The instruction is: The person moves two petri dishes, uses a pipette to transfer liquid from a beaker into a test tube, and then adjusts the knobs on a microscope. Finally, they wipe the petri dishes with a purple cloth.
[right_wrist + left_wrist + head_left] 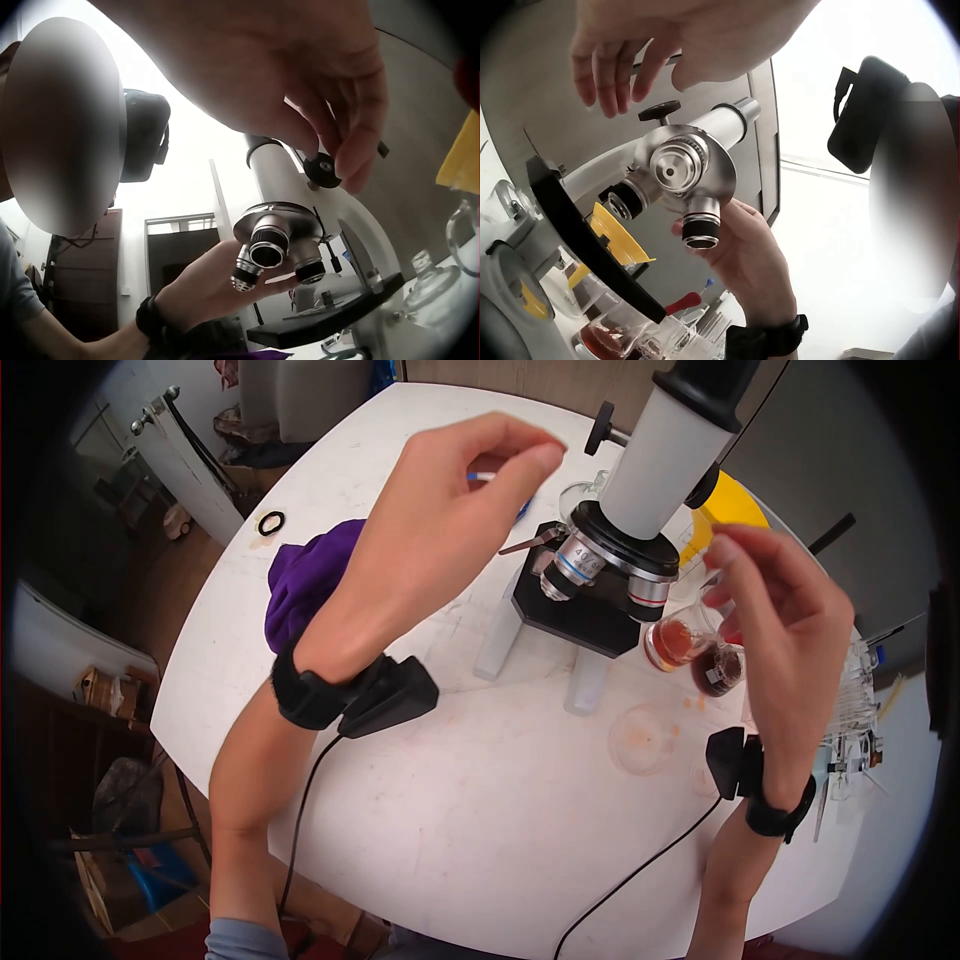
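A white and black microscope (650, 470) stands upright on the table, its objective lenses (578, 560) above the black stage (585, 628). My left hand (440, 510) is raised to the left of the tube, fingers loosely bent and holding nothing. Close beside it is the left focus knob (658, 111), with a gap between in the head view. On the other side my right hand (795, 605) hovers with loosely bent fingers, nothing visible in its grasp. Its fingertips overlap the right focus knob (322, 171) in the right wrist view, while the head view shows them apart from it.
A purple cloth (300, 575) and a black ring (271, 522) lie on the left of the table. Beakers of reddish liquid (675, 643) and dark liquid (718, 668) stand right of the microscope, near a glass dish (643, 739). Behind sits something yellow (738, 502).
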`<state>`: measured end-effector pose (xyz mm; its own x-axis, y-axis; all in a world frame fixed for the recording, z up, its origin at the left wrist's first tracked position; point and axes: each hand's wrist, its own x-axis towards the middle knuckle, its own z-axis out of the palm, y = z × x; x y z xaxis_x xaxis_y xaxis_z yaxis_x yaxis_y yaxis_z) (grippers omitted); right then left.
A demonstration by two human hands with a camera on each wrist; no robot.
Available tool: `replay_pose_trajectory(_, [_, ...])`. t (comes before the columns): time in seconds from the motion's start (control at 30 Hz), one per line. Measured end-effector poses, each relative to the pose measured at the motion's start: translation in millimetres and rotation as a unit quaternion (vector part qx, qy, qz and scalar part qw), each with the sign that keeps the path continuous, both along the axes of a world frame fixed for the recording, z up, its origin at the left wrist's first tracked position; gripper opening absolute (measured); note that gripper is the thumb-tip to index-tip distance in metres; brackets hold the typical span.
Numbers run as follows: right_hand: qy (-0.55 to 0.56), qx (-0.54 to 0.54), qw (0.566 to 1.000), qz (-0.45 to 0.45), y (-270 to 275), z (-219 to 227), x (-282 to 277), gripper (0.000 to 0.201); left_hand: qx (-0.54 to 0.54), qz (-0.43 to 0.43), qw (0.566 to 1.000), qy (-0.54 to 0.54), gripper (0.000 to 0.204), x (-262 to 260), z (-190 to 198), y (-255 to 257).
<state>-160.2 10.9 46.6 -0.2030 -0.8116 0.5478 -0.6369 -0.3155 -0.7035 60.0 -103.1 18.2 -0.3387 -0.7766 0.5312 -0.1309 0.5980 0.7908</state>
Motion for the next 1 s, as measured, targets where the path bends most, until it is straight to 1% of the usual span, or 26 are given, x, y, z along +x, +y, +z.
replay_pose_trajectory(0.07, [0.091, 0.032, 0.995, -0.021, 12.2, -10.7, 3.7, 0.017, 0.06, -0.03, 0.994, -0.084, 0.028, 10.0, -6.6, 9.6])
replay_pose_trajectory(0.1, [0.093, 0.032, 0.995, -0.023, 13.4, -17.5, 3.9, 0.017, 0.076, -0.03, 0.99, -0.118, 0.025, 13.2, -5.8, 14.5])
replay_pose_trajectory(0.13, [0.129, 0.044, 0.991, -0.006, 14.5, -25.4, 3.9, 0.015, 0.077, -0.033, 0.99, -0.115, 0.025, 15.6, -7.3, 16.2])
replay_pose_trajectory(0.17, [0.164, 0.055, 0.985, 0.012, 15.7, -32.6, 3.4, 0.014, 0.091, -0.025, 0.986, -0.141, 0.024, 17.2, -10.8, 17.4])
replay_pose_trajectory(0.2, [0.168, 0.057, 0.984, 0.009, 15.5, -38.9, 3.0, 0.014, 0.106, -0.018, 0.98, -0.166, 0.023, 18.4, -15.0, 18.5])
replay_pose_trajectory(0.3, [0.109, 0.09, 0.99, 0.011, 11.5, -42.8, 6.7, 0.009, 0.104, -0.014, 0.983, -0.152, 0.021, 20.9, -20.3, 12.8])
replay_pose_trajectory(0.33, [0.11, 0.091, 0.99, 0.012, 10.6, -41.4, 7.0, 0.009, 0.107, -0.013, 0.983, -0.148, 0.021, 21.4, -20.8, 11.8])
replay_pose_trajectory(0.4, [0.076, 0.115, 0.99, 0.004, 9.4, -39.6, 7.7, 0.009, 0.102, -0.008, 0.982, -0.156, 0.021, 20.9, -20.2, 13.2])
replay_pose_trajectory(0.47, [0.079, 0.124, 0.989, -0.006, 9.4, -38.7, 10.7, 0.009, 0.034, 0.017, 0.988, -0.15, 0.02, 19.7, -22.6, 15.9])
replay_pose_trajectory(0.5, [0.081, 0.131, 0.988, -0.016, 9.3, -38.3, 11.3, 0.009, 0.035, 0.016, 0.988, -0.149, 0.02, 18.5, -23.1, 18.3])
replay_pose_trajectory(0.53, [0.081, 0.131, 0.988, -0.016, 9.0, -39.1, 10.4, 0.009, -0.025, 0.038, 0.989, -0.141, 0.02, 17.3, -23.5, 22.2])
replay_pose_trajectory(0.57, [0.113, 0.114, 0.987, -0.022, 8.8, -41.1, 8.6, 0.008, -0.085, 0.059, 0.986, -0.131, 0.02, 16.6, -24.2, 25.9])
replay_pose_trajectory(0.6, [0.146, 0.097, 0.984, -0.028, 8.8, -42.9, 7.2, 0.007, -0.085, 0.058, 0.986, -0.132, 0.02, 16.2, -26.7, 28.7])
replay_pose_trajectory(0.63, [0.146, 0.097, 0.984, -0.029, 9.7, -44.8, 7.5, 0.007, -0.131, 0.05, 0.98, -0.142, 0.018, 15.2, -30.8, 30.9])
replay_pose_trajectory(0.67, [0.144, 0.05, 0.988, -0.028, 11.9, -47.3, 9.1, 0.007, -0.176, 0.041, 0.972, -0.152, 0.017, 14.3, -33.5, 32.5])
replay_pose_trajectory(0.7, [0.143, 0.003, 0.989, -0.026, 14.8, -48.9, 10.3, 0.007, -0.176, 0.04, 0.972, -0.151, 0.017, 14.3, -34.2, 33.5])
replay_pose_trajectory(0.73, [0.143, 0.004, 0.989, -0.027, 18.9, -49.4, 10.8, 0.007, -0.17, 0.027, 0.971, -0.167, 0.017, 15.1, -34.9, 34.1])
replay_pose_trajectory(0.8, [0.104, 0.019, 0.994, -0.011, 28.8, -47.7, 11.4, 0.01, -0.164, 0.011, 0.969, -0.183, 0.018, 17.0, -35.1, 36.9])
replay_pose_trajectory(0.83, [0.104, 0.018, 0.994, -0.015, 33.0, -46.0, 12.1, 0.01, -0.171, 0.003, 0.965, -0.2, 0.02, 18.8, -33.4, 39.9])
replay_pose_trajectory(0.9, [-0.005, 0.127, 0.992, -0.023, 39.2, -42.3, 14.3, 0.013, -0.18, -0.009, 0.959, -0.218, 0.022, 20.2, -32.8, 44.6])
replay_pose_trajectory(0.93, [-0.007, 0.126, 0.992, -0.027, 39.3, -40.1, 15.4, 0.013, -0.169, -0.016, 0.962, -0.212, 0.024, 20.5, -33.0, 46.3])
replay_pose_trajectory(1.0, [-0.123, 0.207, 0.971, 0.009, 38.2, -36.2, 16.6, 0.017, -0.163, -0.027, 0.964, -0.206, 0.025, 20.5, -32.6, 49.9])
